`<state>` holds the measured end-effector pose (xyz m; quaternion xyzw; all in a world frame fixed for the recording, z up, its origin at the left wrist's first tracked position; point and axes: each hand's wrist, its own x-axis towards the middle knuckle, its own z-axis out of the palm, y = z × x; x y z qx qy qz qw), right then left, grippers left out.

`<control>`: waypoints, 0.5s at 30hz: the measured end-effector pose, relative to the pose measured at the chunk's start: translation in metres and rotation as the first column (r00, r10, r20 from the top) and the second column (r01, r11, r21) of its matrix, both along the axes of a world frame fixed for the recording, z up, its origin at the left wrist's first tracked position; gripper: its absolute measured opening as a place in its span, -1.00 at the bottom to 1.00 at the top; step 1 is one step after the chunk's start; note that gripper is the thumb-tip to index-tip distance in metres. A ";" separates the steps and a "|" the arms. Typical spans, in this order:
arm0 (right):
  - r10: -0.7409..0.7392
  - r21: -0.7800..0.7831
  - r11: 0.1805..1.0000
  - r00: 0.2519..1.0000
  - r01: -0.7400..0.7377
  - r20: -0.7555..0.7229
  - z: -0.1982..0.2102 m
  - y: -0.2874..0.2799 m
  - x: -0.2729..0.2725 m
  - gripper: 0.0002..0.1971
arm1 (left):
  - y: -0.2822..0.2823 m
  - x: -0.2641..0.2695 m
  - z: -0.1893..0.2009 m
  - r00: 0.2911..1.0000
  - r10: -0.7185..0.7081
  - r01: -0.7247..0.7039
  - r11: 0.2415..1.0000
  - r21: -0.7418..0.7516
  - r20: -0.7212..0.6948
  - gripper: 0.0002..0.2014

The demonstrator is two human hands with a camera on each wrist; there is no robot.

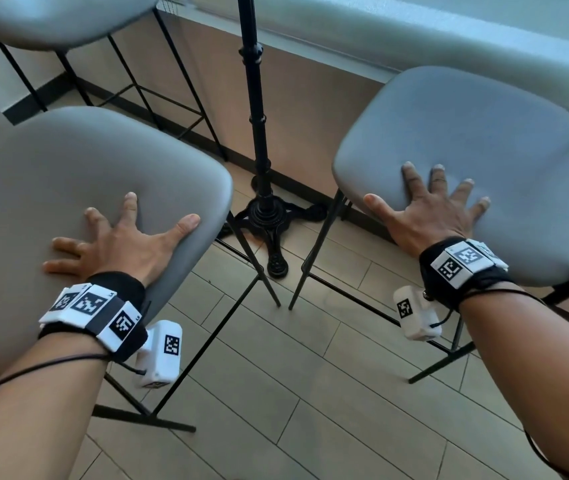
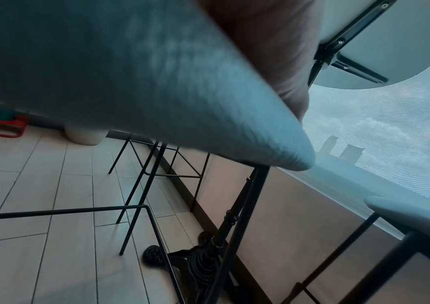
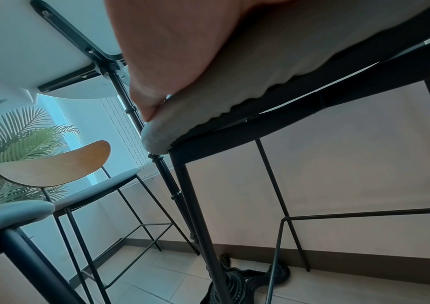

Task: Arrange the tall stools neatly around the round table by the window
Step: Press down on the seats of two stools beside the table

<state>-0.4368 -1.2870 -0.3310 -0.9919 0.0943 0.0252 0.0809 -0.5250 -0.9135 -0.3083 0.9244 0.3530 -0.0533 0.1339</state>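
Observation:
Two tall grey-cushioned stools on thin black legs flank a black table post (image 1: 254, 98). My left hand (image 1: 116, 233) lies flat with fingers spread on the near corner of the left stool seat (image 1: 68, 174), thumb along its right edge. My right hand (image 1: 428, 206) lies spread on the near left corner of the right stool seat (image 1: 483, 140). From below, the wrist views show the left seat (image 2: 156, 82), the right seat (image 3: 260, 86) and the white round tabletop (image 2: 403, 41) on its black bracket. A third stool (image 1: 58, 19) stands at the far left.
The ornate black table foot (image 1: 272, 220) sits on the tiled floor between the two stools, close to their legs. A low beige wall under the window (image 1: 345, 109) runs behind. A stool with a wooden backrest (image 3: 58, 162) and a palm plant (image 3: 14, 148) are to the left.

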 end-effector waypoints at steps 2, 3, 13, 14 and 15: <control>-0.001 0.000 1.000 1.000 0.001 0.003 0.000 0.001 0.001 0.01 | 0.000 0.000 0.001 1.000 0.003 -0.003 1.000 0.001 0.000 0.16; -0.003 0.002 1.000 1.000 0.003 0.004 0.000 0.002 0.001 0.01 | 0.000 0.000 0.001 1.000 0.004 -0.004 1.000 0.000 0.000 0.16; -0.005 0.015 1.000 1.000 0.005 0.013 -0.001 0.017 0.007 0.02 | -0.001 0.001 -0.002 1.000 0.027 -0.027 1.000 -0.009 0.000 0.18; -0.005 0.015 1.000 1.000 0.005 0.015 -0.001 0.019 0.007 0.02 | -0.001 0.001 -0.002 1.000 0.028 -0.028 1.000 -0.008 0.001 0.19; -0.006 0.015 1.000 1.000 0.006 0.017 -0.001 0.019 0.007 0.02 | -0.001 0.002 -0.002 1.000 0.028 -0.028 1.000 -0.007 0.002 0.19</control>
